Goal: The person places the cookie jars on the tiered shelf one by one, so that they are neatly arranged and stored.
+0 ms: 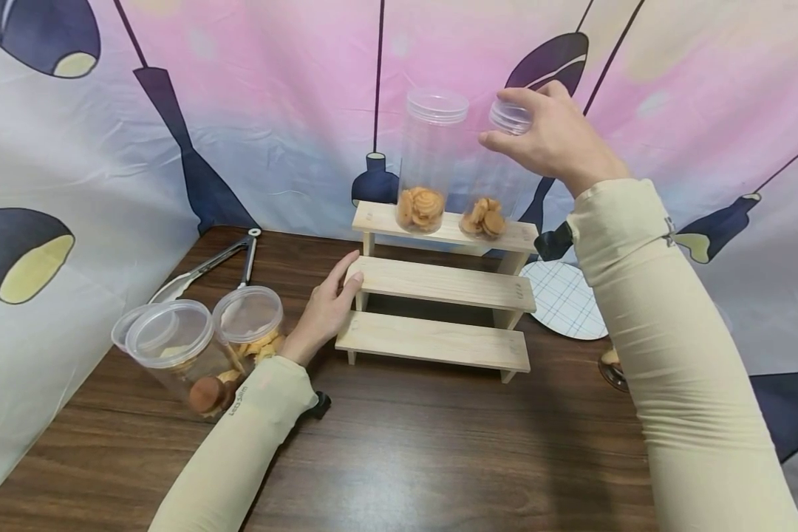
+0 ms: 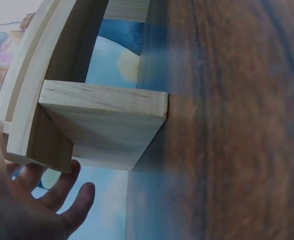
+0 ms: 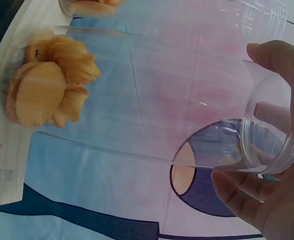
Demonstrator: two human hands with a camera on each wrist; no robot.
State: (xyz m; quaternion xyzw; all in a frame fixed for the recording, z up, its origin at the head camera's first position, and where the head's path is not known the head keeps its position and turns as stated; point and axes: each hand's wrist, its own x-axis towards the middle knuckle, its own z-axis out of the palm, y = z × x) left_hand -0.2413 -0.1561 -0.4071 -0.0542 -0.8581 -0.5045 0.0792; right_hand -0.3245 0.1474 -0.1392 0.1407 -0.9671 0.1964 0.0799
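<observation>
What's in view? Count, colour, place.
Three-tier wooden stand: one, pale, centre
Tall cylindrical plastic jars: two, clear, top tier
Lidded plastic jars: three, clear, left, one obscured
Baked biscuits: uncounted, golden and brown, inside jars
Metal tongs: one, grey, behind left jars
Flat disc: one, white, blue-gridded, right of stand
Glassy item: one, dark, right, partly hidden
Wooden table: one, brown, underneath
Printed fabric backdrop: one, multicoloured, behind
Wrist devices: two, black, wrists
Sleeves: two, cream, arms
Left hand: one, bare, grips middle tier
Right hand: one, bare, grips right tall jar's lid
</observation>
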